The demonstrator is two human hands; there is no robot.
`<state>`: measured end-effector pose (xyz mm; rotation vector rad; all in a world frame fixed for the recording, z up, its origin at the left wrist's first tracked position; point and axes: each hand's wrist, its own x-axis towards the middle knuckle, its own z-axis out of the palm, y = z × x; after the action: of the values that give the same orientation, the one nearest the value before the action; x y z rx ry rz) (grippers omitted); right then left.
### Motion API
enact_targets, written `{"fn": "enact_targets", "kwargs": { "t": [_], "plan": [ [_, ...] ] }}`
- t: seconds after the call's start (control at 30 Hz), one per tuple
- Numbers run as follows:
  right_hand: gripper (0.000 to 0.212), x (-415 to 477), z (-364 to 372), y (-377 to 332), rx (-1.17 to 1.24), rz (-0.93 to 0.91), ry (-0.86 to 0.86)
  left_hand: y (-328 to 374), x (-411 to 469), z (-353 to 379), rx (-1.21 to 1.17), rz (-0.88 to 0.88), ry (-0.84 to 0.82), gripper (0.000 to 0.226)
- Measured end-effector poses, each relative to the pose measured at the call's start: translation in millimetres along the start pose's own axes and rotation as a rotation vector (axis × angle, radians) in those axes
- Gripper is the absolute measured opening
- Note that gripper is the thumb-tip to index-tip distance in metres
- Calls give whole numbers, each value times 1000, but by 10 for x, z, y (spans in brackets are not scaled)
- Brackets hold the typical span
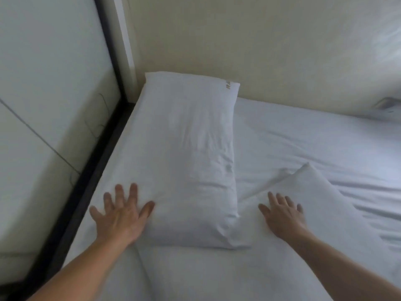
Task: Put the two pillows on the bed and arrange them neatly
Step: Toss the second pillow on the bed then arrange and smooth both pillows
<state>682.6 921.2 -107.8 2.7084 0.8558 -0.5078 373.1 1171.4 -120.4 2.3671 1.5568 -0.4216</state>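
Observation:
A white pillow (184, 153) lies lengthwise on the white bed (314, 137), along its left edge, its far end against the wall. My left hand (121, 213) rests flat and spread on that pillow's near left corner. A second white pillow (321, 205) lies to the right of the first, turned at an angle with one corner pointing away from me. My right hand (282, 216) lies flat on its near left part, fingers apart. Neither hand grips anything.
A black bed frame (86, 181) runs along the left side, with a pale floor and thin cables (43, 135) beyond it. A cream wall (238, 51) stands behind the bed. A small dark object (384, 104) lies at the far right by the wall.

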Motion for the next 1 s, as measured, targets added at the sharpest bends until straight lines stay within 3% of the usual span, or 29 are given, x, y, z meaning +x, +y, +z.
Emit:
{"fn": "enact_targets", "kwargs": {
  "t": [0.07, 0.13, 0.17, 0.23, 0.3, 0.4, 0.5, 0.63, 0.73, 0.87, 1.0],
  "plan": [
    [70, -181, -32, 268, 1, -81, 5, 81, -188, -87, -25, 192, 332, 56],
    [73, -416, -17, 285, 17, -215, -41, 364, -502, -85, -128, 563, 532, 38],
    [75, -530, 6, 257, 25, -271, -60, 526, -705, -49, -156, 722, 488, 35],
    [81, -763, 67, 230, 43, -362, -80, 815, -1105, 59, -159, 880, 218, 43],
    [91, -981, 129, 337, 49, -450, -120, 987, -1406, 246, -81, 811, -47, 57],
    [115, -1187, 209, 726, -29, -596, -174, 1100, -1703, 560, 44, 617, -279, 93],
    [132, -1133, 246, 1089, -137, -684, -160, 1362, -1868, 713, 94, 589, -337, 127],
    [137, -850, 419, 1097, -191, -675, -62, 1819, -1905, 910, 148, 537, -299, 147],
    [112, -665, 704, 1003, -142, -723, 44, 1992, -1816, 1189, 174, 456, -152, 125],
    [39, -755, 988, 942, 43, -661, 258, 2037, -1856, 1377, 212, 443, 1, 32],
    [30, -1222, 663, 1078, 167, -604, 292, 1928, -2180, 1085, 74, 438, -45, 26]
  ]
}}
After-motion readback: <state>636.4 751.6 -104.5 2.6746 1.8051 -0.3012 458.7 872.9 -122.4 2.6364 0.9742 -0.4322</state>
